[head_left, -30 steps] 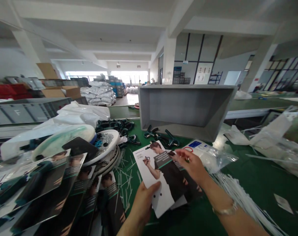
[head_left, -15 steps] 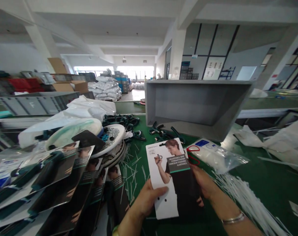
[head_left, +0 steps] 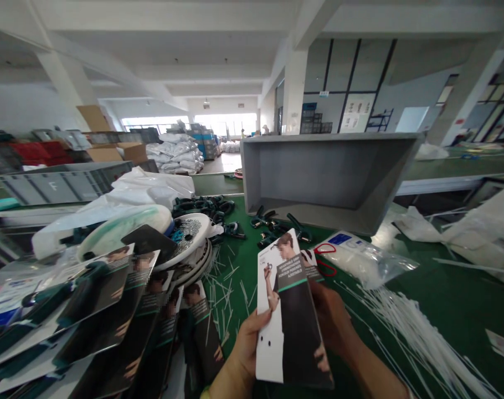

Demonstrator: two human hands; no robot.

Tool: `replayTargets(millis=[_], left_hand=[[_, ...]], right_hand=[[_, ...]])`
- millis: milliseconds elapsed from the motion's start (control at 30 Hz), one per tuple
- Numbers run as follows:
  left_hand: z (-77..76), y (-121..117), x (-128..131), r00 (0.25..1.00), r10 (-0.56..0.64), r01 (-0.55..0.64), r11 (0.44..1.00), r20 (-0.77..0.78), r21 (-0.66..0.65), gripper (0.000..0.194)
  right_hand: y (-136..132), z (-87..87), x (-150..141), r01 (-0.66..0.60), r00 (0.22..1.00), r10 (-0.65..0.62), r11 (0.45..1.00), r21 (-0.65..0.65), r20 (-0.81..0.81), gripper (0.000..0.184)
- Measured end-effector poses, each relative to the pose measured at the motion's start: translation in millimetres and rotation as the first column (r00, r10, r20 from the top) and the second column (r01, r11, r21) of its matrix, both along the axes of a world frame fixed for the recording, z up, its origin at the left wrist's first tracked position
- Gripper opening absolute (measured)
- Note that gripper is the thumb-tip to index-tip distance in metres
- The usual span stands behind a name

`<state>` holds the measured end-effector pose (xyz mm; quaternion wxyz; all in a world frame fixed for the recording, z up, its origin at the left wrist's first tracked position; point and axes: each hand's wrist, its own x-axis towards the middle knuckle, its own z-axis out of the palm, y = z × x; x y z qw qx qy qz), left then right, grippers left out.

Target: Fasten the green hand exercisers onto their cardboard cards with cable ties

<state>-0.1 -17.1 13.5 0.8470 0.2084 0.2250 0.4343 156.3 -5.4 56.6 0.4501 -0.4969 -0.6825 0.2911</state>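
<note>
A printed packaging card (head_left: 291,316), white and black with a figure and a green band, stands tilted upright in front of me. My left hand (head_left: 246,346) grips its left edge, thumb laid across the white part. My right hand (head_left: 333,324) is behind the card's right side, fingers curled on its back and mostly hidden. A second card edge (head_left: 309,265) shows just behind the first. On the green table (head_left: 435,299) beyond lie dark hand grippers (head_left: 272,227).
A heap of similar cards (head_left: 102,321) and round plates (head_left: 185,238) fills the left. A tilted grey bin (head_left: 327,177) stands behind. White cable ties (head_left: 410,332) and a clear bag (head_left: 360,257) lie to the right. White plastic bags (head_left: 148,191) sit at back left.
The card has been lifted off the table and turned more upright and edge-on toward me. My right hand moved from the card's top to behind its right side.
</note>
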Motion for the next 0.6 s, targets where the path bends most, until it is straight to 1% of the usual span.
replayTargets(millis=[67,133,200,333,400,500,600], left_hand=[[-6.6,0.2,-0.7,0.999,-0.046,0.046,0.997,-0.010,-0.058,0.043],[-12.5,0.3,-1.0,0.998,-0.055,0.055,0.995,0.007,-0.087,0.043],[-14.8,-0.1,-0.8,1.000,0.012,-0.012,0.996,0.008,-0.089,0.038],[-10.5,-1.9,-0.1,0.982,0.187,-0.187,0.976,-0.005,-0.108,0.025],[-9.4,-2.5,-0.6,0.976,0.215,-0.208,0.965,0.028,-0.157,0.021],[-12.0,-2.3,-2.0,0.966,0.239,-0.211,0.949,0.098,-0.235,0.018],[-16.0,-1.8,-2.8,0.955,0.241,-0.194,0.948,0.172,-0.254,0.010]], right_hand=[[-3.8,7.1,-1.2,-0.064,0.992,0.062,0.998,0.019,0.114,0.018],[-6.5,15.0,-3.0,-0.100,0.971,0.080,0.992,0.076,0.224,0.019],[-8.2,21.7,-4.9,-0.122,0.949,0.082,0.986,0.116,0.304,0.020],[-9.3,28.2,-8.8,-0.170,0.927,0.109,0.975,0.142,0.358,0.030],[-9.7,29.1,-10.4,-0.221,0.909,0.155,0.966,0.133,0.387,0.035],[-10.7,30.5,-11.8,-0.277,0.872,0.206,0.956,0.099,0.445,0.036],[-11.4,32.6,-11.7,-0.301,0.840,0.220,0.949,0.088,0.495,0.036]])
